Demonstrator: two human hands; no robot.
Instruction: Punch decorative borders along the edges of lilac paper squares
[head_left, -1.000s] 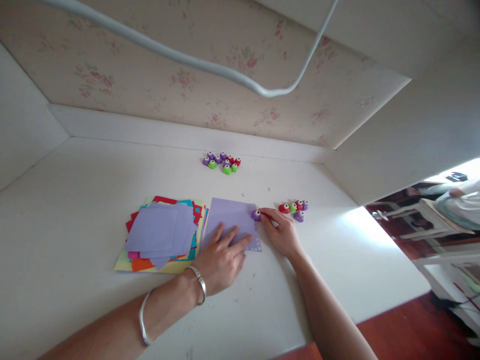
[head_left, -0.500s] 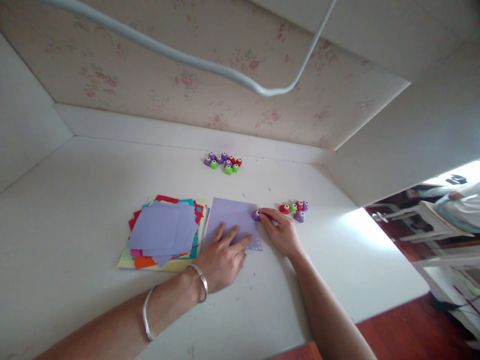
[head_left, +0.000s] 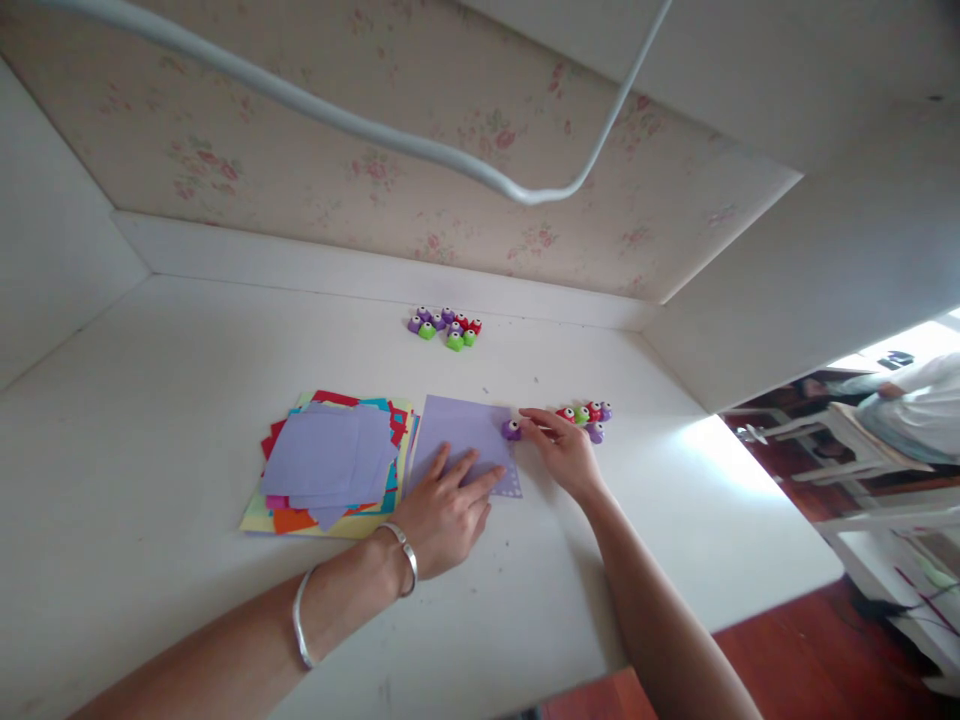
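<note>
A sheet of purple paper (head_left: 457,425) lies flat on the white tabletop, with a row of small punched holes at its lower right corner. My left hand (head_left: 442,515), wearing silver bangles at the wrist and forearm, rests spread on the sheet. On the sheet's right edge sits a small purple craft punch (head_left: 511,430) with a white top. Just right of it is my right hand (head_left: 562,450), thumb and index finger parted beside the punch; whether the thumb touches it I cannot tell.
A stack of coloured paper (head_left: 315,460) lies left of the sheet. Several more punches (head_left: 454,341) cluster near the wall, and others (head_left: 596,433) sit behind my right hand. A white cable (head_left: 420,140) hangs across the front. A seated person (head_left: 922,400) is at far right.
My right index finger has lifted off the punch, and its fingers have spread. The punch and my left hand stay in about the same place on the paper.
</note>
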